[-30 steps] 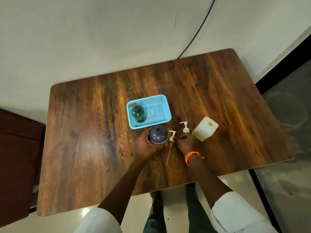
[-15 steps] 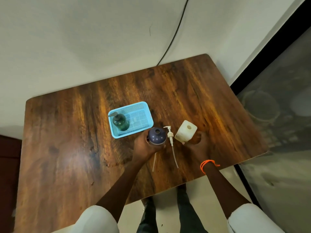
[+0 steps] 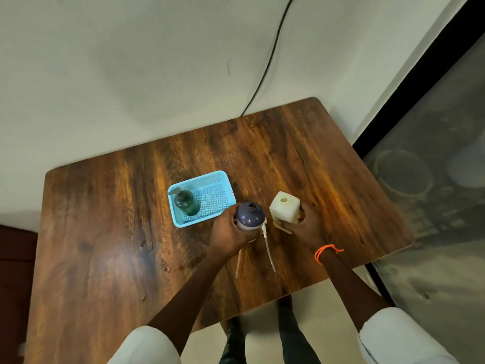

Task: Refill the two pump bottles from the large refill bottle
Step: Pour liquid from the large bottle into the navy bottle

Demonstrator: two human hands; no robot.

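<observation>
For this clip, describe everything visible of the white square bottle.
The white bottle is squarish, of cream, slightly translucent-looking plastic, with rounded shoulders and a round open neck on top; no cap or pump is on it. It stands roughly upright near the table's front edge, right of the dark bottle. The right hand grips its near right side. Its fill level cannot be told.

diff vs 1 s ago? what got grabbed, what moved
The right hand left the pump heads lying on the table, moved right and took hold of the white refill bottle, now partly over one pump. Unchanged: the left hand grips the open purple bottle; the green pump bottle stands in the blue basket.
</observation>
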